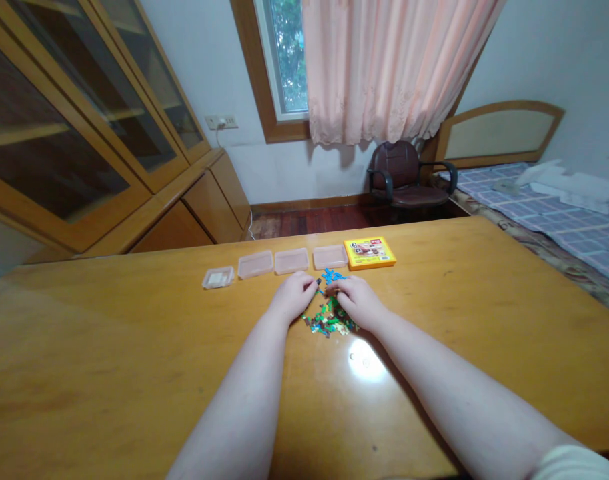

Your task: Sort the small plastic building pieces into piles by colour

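A loose pile of small building bricks (pixel 329 320), mostly green, brown and cream, lies on the wooden table between my hands. Several blue bricks (pixel 330 275) form a separate cluster just beyond. My left hand (pixel 293 295) is at the pile's left side, its thumb and fingers pinched on a small dark brick (pixel 319 282). On the other side, my right hand (pixel 358 301) reaches over the pile from the right. Its fingers are curled together with the tips pointing left, close to the blue bricks; whatever they hold is too small to make out.
Clear plastic trays (pixel 291 261) stand in a row beyond the hands. The smallest tray (pixel 218 277), at the left, contains something whitish. A yellow box (pixel 369 253) ends the row at right. Past the table (pixel 134 347) are a dark chair (pixel 404 173), a bed and a cabinet.
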The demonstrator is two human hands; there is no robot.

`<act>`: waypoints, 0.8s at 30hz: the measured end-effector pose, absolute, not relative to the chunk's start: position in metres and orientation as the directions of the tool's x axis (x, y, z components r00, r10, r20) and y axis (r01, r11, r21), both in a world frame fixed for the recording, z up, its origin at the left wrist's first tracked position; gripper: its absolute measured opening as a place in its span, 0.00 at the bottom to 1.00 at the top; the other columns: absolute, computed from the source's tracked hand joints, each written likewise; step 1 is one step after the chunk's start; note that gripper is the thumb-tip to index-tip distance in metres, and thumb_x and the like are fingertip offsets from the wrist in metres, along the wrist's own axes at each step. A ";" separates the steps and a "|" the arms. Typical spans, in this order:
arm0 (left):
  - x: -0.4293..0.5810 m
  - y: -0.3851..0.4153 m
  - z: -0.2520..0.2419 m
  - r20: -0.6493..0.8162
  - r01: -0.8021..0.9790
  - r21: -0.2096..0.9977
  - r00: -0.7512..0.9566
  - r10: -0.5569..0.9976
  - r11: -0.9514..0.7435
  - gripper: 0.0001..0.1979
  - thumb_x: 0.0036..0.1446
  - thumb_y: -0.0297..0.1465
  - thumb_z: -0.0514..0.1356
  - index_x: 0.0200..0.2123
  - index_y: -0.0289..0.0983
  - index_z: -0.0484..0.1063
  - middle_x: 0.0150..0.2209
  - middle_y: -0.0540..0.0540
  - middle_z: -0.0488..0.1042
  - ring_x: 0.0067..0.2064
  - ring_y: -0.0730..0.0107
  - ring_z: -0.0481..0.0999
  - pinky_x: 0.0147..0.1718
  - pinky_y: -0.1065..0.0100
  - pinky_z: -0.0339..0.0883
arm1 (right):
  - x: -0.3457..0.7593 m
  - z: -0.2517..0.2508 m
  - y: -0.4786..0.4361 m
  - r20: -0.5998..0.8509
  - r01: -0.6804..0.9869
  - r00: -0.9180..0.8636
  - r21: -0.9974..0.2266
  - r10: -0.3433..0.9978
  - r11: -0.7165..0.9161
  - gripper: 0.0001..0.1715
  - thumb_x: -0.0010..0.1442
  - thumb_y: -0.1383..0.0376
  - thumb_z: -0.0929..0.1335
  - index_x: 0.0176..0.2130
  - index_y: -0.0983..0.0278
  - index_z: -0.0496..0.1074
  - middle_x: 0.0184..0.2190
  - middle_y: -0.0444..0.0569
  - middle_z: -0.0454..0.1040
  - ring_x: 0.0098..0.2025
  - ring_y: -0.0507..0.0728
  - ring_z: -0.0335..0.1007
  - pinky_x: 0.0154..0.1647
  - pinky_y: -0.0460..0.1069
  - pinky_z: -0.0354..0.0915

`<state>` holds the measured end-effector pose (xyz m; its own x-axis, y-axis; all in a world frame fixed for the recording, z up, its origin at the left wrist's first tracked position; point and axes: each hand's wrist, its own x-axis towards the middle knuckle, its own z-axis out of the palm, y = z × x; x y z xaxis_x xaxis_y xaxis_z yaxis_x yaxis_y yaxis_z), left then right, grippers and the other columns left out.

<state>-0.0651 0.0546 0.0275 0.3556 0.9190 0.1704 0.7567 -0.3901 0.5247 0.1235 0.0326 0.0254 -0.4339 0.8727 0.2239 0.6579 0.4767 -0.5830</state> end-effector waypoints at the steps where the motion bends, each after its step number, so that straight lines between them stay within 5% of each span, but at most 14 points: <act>1: -0.065 0.055 0.027 0.179 0.753 0.525 0.359 0.916 -0.397 0.17 0.58 0.35 0.49 0.24 0.36 0.72 0.27 0.46 0.68 0.32 0.69 0.67 0.32 0.69 0.58 | 0.123 0.025 0.033 0.227 0.648 -0.455 -0.579 0.861 0.495 0.19 0.55 0.74 0.60 0.40 0.62 0.74 0.37 0.47 0.76 0.40 0.56 0.66 0.45 0.49 0.58; 15: -0.065 0.057 0.022 0.114 0.766 0.541 0.341 0.933 -0.346 0.17 0.58 0.34 0.49 0.29 0.36 0.76 0.31 0.46 0.74 0.35 0.68 0.70 0.34 0.69 0.61 | 0.122 0.021 0.031 0.232 0.565 -0.567 -0.588 0.790 0.579 0.19 0.54 0.74 0.61 0.41 0.61 0.74 0.38 0.46 0.76 0.42 0.56 0.65 0.47 0.51 0.57; 24: -0.065 0.058 0.023 0.115 0.786 0.536 0.293 0.949 -0.308 0.17 0.59 0.35 0.49 0.29 0.36 0.75 0.31 0.44 0.74 0.36 0.66 0.71 0.34 0.68 0.61 | 0.122 0.022 0.033 0.224 0.677 -0.390 -0.588 0.893 0.444 0.18 0.56 0.72 0.61 0.45 0.65 0.72 0.41 0.51 0.75 0.43 0.57 0.65 0.47 0.51 0.57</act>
